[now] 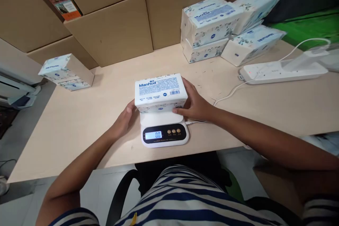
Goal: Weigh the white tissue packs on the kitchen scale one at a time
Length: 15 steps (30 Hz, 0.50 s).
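Note:
A white tissue pack point(160, 91) with blue "Manhua" print is over the plate of a white kitchen scale point(164, 144), covering much of it. The scale's lit display point(153, 135) reads 0.0. My right hand point(194, 102) grips the pack's right end, thumb along the front face and fingers behind. At the pack's lower left corner is my left hand point(124, 118), closed against that end, with its fingertips partly hidden. Whether the pack touches the plate cannot be made out.
Two stacked tissue packs point(67, 71) stand at the left. Several more packs point(212, 24) are piled at the back right. A white power strip point(283, 72) with a cable point(230, 93) lies on the right. Cardboard boxes point(113, 28) line the table's point(106, 81) far edge.

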Available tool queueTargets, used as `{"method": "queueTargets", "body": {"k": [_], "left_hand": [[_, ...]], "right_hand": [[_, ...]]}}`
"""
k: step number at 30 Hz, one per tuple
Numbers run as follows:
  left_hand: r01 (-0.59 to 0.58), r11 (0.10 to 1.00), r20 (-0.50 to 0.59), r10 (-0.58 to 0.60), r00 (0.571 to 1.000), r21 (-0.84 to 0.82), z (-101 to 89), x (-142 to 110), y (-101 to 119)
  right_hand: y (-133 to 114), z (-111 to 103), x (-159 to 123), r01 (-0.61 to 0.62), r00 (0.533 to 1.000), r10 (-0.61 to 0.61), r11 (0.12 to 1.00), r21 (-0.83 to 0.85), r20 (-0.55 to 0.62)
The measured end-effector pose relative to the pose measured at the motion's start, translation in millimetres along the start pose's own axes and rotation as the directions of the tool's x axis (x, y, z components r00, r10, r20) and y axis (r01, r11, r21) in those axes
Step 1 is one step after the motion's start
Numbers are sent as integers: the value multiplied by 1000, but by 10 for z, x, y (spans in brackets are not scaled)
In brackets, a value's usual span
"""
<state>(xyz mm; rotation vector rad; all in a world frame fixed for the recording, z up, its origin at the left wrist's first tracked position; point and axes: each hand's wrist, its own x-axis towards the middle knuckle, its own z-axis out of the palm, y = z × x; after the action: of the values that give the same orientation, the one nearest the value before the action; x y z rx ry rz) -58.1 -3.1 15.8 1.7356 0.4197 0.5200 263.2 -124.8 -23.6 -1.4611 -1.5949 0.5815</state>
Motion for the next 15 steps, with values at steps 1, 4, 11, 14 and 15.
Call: {"method": "queueTargets", "body": {"k": [1, 4, 11, 14, 15], "left_hand": [[20, 1000, -13, -20, 1000, 2, -59, -10, -4], [42, 998, -63, -44, 997, -44, -187, -34, -27], [107, 966, -246, -166, 955, -236, -91, -2, 45], [119, 955, -273, -195, 942, -271, -94, 10, 48], [118, 954, -282, -199, 939, -277, -102, 11, 42]], "right_hand": [[-18, -7, 3, -18, 1000, 18, 1000, -2, 0], [-69, -30, 3, -44, 999, 44, 999, -2, -9], [12, -69, 35, -36, 997, 36, 999, 15, -64], [0, -92, 54, -29, 998, 30, 1000, 7, -64], [-20, -104, 52, -33, 997, 33, 999, 5, -65]]}}
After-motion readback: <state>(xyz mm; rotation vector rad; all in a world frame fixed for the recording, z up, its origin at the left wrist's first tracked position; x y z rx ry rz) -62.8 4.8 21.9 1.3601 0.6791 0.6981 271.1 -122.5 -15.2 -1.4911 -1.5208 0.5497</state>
